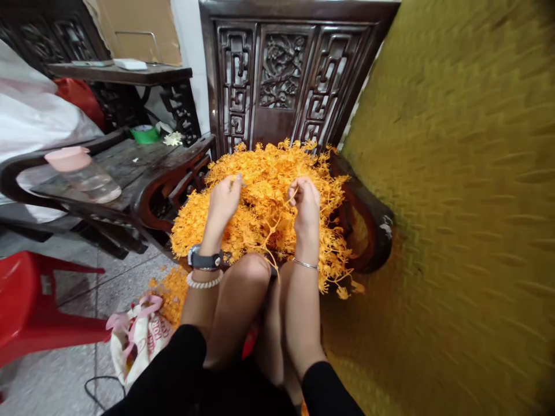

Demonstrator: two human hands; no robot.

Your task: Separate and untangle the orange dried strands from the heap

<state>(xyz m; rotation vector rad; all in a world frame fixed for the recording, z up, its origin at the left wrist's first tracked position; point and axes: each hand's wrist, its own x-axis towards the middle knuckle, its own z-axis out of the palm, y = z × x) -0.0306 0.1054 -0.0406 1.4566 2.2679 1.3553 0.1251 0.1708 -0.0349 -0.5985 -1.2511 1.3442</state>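
Note:
A large heap of orange plastic flower pieces (260,167) is piled on a dark carved wooden chair in front of my knees. My right hand (306,202) is closed, pinching a thin branching orange stem (272,230) that hangs down towards my knees. Over the left part of the heap, my left hand (225,199) is closed with thumb and fingertips together. Whatever lies between those fingertips is too small to make out. The two hands are apart, roughly level with each other.
To the left, a pink-lidded bottle (87,173) and green tape roll (145,134) rest on another wooden chair. A red stool (26,300), a white-and-pink bag (143,341) and orange pieces (172,292) are on the floor. A yellow-green textured surface (455,202) rises on the right.

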